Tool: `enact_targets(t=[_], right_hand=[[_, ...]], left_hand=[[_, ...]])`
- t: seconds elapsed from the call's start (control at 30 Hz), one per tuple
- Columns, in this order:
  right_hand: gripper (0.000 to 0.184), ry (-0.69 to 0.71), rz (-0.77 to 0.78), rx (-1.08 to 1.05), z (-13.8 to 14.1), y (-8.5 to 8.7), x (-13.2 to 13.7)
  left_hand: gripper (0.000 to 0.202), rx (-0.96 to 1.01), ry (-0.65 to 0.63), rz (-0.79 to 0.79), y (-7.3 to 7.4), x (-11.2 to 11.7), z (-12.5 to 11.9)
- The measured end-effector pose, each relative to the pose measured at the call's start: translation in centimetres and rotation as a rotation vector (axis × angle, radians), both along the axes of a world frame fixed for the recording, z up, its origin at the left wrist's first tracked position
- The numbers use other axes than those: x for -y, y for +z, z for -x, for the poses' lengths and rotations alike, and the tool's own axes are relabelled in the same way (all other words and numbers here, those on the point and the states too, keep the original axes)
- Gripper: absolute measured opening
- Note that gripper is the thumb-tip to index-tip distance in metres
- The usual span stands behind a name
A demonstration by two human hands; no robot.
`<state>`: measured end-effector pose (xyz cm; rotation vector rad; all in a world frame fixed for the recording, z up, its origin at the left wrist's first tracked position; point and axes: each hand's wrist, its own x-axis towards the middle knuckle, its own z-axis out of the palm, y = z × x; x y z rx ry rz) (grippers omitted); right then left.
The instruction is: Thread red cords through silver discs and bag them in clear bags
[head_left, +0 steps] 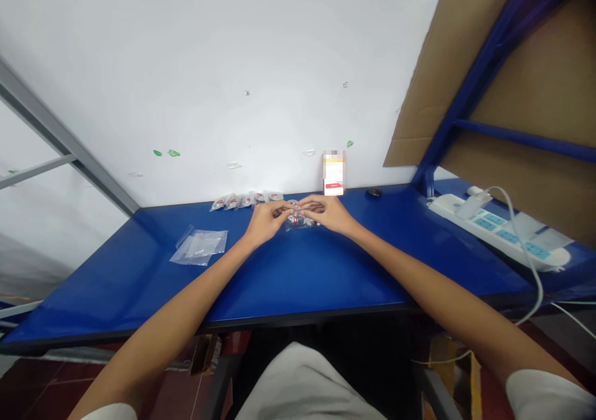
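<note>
My left hand and my right hand meet over the middle of the blue table, fingertips pinched together. Between them is a small clear plastic bag with something red and silvery inside, too small to name. Both hands grip the bag near its upper edge. Beyond my left hand, along the wall, lies a row of several filled clear bags with red and white contents. Flat clear bags lie on the table to the left of my left forearm.
A phone with a lit screen leans upright against the white wall. A small black object lies right of it. The white power strip, with a plug and cable, runs along the right side near a blue metal frame.
</note>
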<state>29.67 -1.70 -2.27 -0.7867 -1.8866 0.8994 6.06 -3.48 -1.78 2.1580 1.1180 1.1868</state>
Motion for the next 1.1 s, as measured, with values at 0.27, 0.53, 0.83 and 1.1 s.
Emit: enact_targets(t=[0.27,0.53,0.83,1.1], right_hand=[[0.026,-0.067,-0.096,0.006,-0.1,-0.2,-0.1],[0.026,-0.068,-0.399,0.102,-0.6,0.6,0.5],[0.022,-0.035,-0.405,0.104,-0.8,0.1,0.4],[0.037,0.0,-0.291,0.104,-0.5,1.2,1.3]], left_hand=[[0.025,0.034,-0.066,0.002,0.1,0.2,-0.1],[0.026,0.38,-0.157,0.238,0.3,-0.3,0.0],[0.038,0.338,-0.193,0.392,0.0,-0.3,-0.3],[0.03,0.232,-0.083,0.24,-0.3,-0.7,-0.1]])
